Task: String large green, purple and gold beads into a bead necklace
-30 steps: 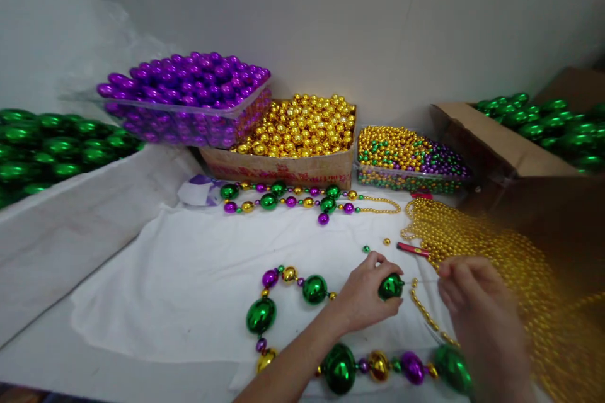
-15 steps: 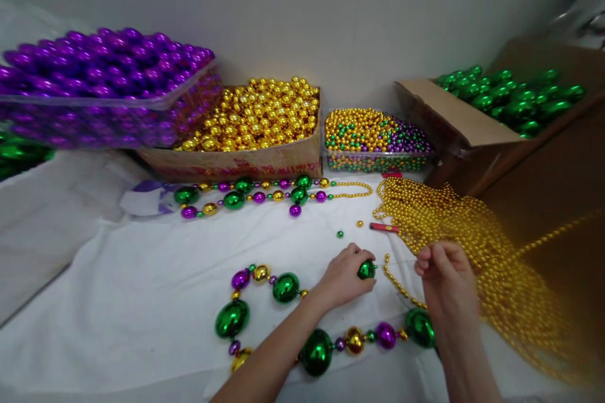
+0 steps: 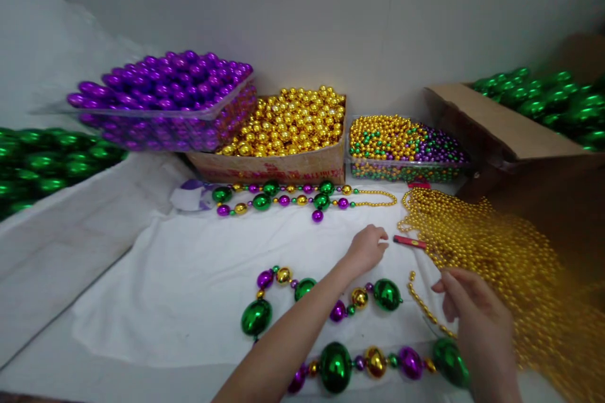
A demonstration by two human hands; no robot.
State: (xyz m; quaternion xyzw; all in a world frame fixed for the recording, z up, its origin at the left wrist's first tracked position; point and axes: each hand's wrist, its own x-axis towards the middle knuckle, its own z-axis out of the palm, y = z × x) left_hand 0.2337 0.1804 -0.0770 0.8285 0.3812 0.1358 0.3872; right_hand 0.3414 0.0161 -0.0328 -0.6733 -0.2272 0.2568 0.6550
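My left hand reaches onto the white cloth left of a slim red object. Its fingers are curled together at the tips, and whatever is between them is hidden. Below that arm lies a bead garland of large green, purple and gold beads, looping on the cloth. One end finishes in a large green bead. My right hand is closed in a pinch on a thin, faint string. Beside it runs a short strand of small gold beads, and it partly covers another big green bead.
Behind stand a clear bin of purple beads, a carton of gold beads and a tub of small mixed beads. Green beads fill boxes at left and right. A second garland and piled gold strands lie on the cloth.
My left hand has let go of the large green bead and moved up to where two small loose beads lay. The view has swung left. My right hand stays pinched.
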